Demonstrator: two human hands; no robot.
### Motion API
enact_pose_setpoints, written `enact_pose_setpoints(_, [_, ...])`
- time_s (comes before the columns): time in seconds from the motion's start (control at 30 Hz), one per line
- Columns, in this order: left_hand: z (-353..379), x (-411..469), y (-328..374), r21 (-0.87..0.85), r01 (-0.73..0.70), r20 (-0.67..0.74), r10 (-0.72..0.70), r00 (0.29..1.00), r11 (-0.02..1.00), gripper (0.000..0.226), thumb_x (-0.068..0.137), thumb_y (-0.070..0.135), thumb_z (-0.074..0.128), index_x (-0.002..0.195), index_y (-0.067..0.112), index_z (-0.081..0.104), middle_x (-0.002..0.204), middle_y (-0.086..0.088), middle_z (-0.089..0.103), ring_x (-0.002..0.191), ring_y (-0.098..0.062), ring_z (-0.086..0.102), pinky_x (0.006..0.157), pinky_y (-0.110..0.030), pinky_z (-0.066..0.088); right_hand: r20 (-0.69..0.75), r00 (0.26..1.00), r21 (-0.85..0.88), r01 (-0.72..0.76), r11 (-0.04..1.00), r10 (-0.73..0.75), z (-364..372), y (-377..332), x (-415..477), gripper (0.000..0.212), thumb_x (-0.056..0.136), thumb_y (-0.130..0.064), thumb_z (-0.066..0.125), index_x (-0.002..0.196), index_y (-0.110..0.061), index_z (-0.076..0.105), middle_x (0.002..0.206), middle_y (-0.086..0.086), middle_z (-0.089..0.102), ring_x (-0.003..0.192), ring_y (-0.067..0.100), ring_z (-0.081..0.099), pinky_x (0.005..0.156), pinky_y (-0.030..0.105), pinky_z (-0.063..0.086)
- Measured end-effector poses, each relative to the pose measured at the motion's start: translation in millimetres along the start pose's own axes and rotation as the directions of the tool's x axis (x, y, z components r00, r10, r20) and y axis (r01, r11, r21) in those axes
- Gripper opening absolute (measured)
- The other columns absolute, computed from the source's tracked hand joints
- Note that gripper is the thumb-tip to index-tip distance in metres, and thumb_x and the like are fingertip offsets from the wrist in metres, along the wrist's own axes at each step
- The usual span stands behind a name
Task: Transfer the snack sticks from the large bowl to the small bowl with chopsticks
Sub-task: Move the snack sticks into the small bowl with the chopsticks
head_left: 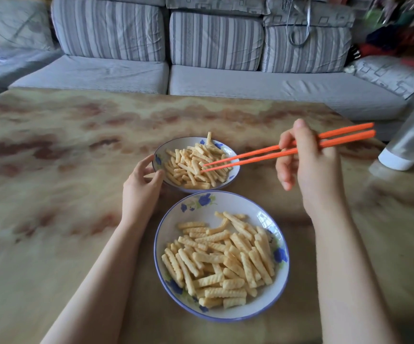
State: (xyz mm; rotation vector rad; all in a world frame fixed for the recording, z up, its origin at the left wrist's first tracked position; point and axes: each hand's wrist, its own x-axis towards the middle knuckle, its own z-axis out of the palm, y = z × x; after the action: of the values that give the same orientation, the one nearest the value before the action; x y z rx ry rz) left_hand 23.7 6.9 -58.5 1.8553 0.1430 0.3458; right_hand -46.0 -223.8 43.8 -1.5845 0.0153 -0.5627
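two bowls stand on the counter [52,194], one just beyond the other, rims almost touching. the large bowl [248,206] is nearer the person and holds a loose single-layer spread of ridged snack sticks [223,261]. the small bowl [162,151] is already heaped close to its rim.

hands:
- the left hand [141,189] curls round the near-left rim of the small bowl, thumb and fingers on its edge.
- the right hand [310,165] grips a pair of orange chopsticks [263,153]. the tips lie low over the heap in the small bowl, slightly apart, with no stick visibly clamped between them.

probable faults from this state:
1. overflow. the small bowl has little spare depth. one stick [209,138] stands propped against the far rim. a further drop onto the heap, or a nudge from the tips, is likely to push it out onto the counter.
2. slip in transit. the chopsticks look smooth and the sticks are light and rigid. a grip taken off centre would let a stick pivot and fall in the gap between the bowls.
3. breakage. the sticks appear brittle, so excess squeeze could snap one.
4. bowl shift. pressure from the left hand against the rim could tilt or slide the small bowl and spill the heap.

a blurred white-based container [409,145] stands at the right counter edge, well apart from the work.
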Motion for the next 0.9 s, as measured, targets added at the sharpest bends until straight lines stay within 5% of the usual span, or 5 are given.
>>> enact_pose_setpoints(0.07, [0.2, -0.5, 0.5, -0.002, 0.000, 0.002, 0.000, 1.000, 1.000, 0.042, 0.090, 0.018, 0.056, 0.131, 0.025, 0.057, 0.103, 0.003, 0.068, 0.066, -0.010, 0.065, 0.073, -0.024, 0.051, 0.061, 0.998, -0.032, -0.010, 0.999, 0.012, -9.8, -7.0, -0.8, 0.042, 0.102, -0.028, 0.038, 0.064, -0.013, 0.049, 0.034, 0.001, 0.039, 0.028, 0.018, 0.030, 0.035, 0.017, 0.023])
enact_pose_setpoints(0.33, [0.2, 1.0, -0.4, 0.015, 0.000, 0.000, 0.000, 1.000, 1.000, 0.042, 0.090, 0.019, 0.057, 0.131, 0.028, 0.056, 0.105, 0.004, 0.068, 0.068, -0.008, 0.065, 0.068, -0.019, 0.048, 0.177, 0.978, -0.227, -0.066, 0.972, 0.108, -36.3, -23.1, -8.3, 0.041, 0.102, -0.031, 0.039, 0.067, -0.010, 0.050, 0.034, 0.003, 0.036, 0.029, 0.018, 0.026, 0.034, 0.015, 0.022])
enact_pose_setpoints(0.77, [0.0, 0.8, 0.3, 0.024, -0.009, -0.011, 0.009, 1.000, 1.000, 0.042, 0.090, 0.017, 0.057, 0.131, 0.025, 0.057, 0.102, 0.004, 0.067, 0.065, -0.002, 0.062, 0.056, -0.003, 0.041, 0.197, 0.970, -0.269, -0.086, 0.959, 0.142, -46.3, -34.0, -16.7, 0.040, 0.099, -0.032, 0.044, 0.068, -0.007, 0.050, 0.034, 0.004, 0.037, 0.029, 0.019, 0.027, 0.032, 0.015, 0.024])
enact_pose_setpoints(0.9, [-0.1, 1.1, 0.2, 0.023, -0.003, -0.009, 0.004, 1.000, 1.000, 0.042, 0.090, 0.018, 0.057, 0.131, 0.025, 0.057, 0.104, 0.004, 0.068, 0.063, -0.001, 0.062, 0.061, -0.008, 0.045, 0.154, 0.980, -0.268, -0.078, 0.960, 0.123, -42.2, -32.0, -15.9, 0.043, 0.100, -0.034, 0.043, 0.065, -0.009, 0.049, 0.034, 0.004, 0.037, 0.029, 0.020, 0.028, 0.033, 0.016, 0.025])
